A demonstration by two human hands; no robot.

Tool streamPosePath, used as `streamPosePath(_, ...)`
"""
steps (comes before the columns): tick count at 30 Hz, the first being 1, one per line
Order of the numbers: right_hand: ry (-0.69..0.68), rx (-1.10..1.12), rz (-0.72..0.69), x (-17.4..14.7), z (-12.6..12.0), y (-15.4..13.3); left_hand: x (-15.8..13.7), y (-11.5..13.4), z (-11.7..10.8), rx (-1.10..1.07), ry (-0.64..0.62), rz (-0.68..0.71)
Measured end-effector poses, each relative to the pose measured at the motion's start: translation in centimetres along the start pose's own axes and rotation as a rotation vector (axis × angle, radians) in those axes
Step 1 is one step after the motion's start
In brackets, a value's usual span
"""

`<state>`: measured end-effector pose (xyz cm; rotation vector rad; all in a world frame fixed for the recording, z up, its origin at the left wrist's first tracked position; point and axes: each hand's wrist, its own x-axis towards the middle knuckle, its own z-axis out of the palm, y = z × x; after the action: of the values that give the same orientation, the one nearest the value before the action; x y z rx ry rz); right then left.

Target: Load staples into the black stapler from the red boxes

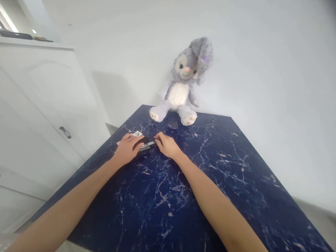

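Note:
A slim black-and-silver object (147, 145), shaped somewhat like a stapler, lies low over the blue marbled table between my hands. My left hand (128, 148) curls over its left end, thumb along the near side. Its fingers partly cover a white box or card with dark print (137, 133) just behind. My right hand (166, 144) pinches the right end of the black-and-silver object between thumb and fingers. Both ends are hidden by my fingers, so its exact kind does not show.
A grey-and-white plush rabbit (179, 93) sits at the table's (164, 207) back edge, leaning on the white wall (270, 71). On the left stands a white cabinet (32, 109) with dark handles, close to the table's side. Dark items (16, 34) lie on its top.

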<state>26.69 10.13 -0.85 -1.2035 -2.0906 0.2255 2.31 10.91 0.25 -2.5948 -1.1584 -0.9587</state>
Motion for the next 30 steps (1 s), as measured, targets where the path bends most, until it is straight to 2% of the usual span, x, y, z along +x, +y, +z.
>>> streamPosePath(3,0.149,0.073,0.059,0.0,-0.4,0.1,0.1,0.2,-0.1,0.004,-0.01,-0.014)
streamPosePath(6,0.264,-0.069,0.158,-0.1,-0.6,-0.1,0.1,0.4,-0.3,0.037,-0.063,-0.039)
streamPosePath(8,0.195,-0.195,0.193,-0.1,-0.5,-0.4,0.0,0.6,-0.4,0.072,-0.106,-0.053)
streamPosePath(11,0.017,-0.339,0.225,0.0,-0.2,-0.7,-0.2,0.7,-0.3,0.112,-0.128,-0.062)
streamPosePath(16,-0.163,-0.389,0.214,0.3,-0.4,-1.2,-0.5,1.1,0.1,0.156,-0.082,-0.101)
streamPosePath(18,-0.155,-0.385,0.215,0.3,-0.4,-1.5,-0.6,1.3,0.2,0.153,-0.066,-0.096)
streamPosePath(22,-0.072,-0.42,0.354,0.1,-0.2,-2.3,-0.6,1.4,0.5,0.151,-0.025,-0.097)
streamPosePath(24,-0.081,-0.426,0.381,0.0,0.1,-2.6,-0.6,1.1,0.7,0.143,-0.004,-0.118)
streamPosePath(28,-0.128,-0.398,0.265,-0.1,0.5,-3.4,-0.5,0.8,0.9,0.14,0.038,-0.148)
streamPosePath(30,-0.114,-0.396,0.259,-0.1,0.8,-3.8,-0.4,0.9,0.9,0.139,0.04,-0.142)
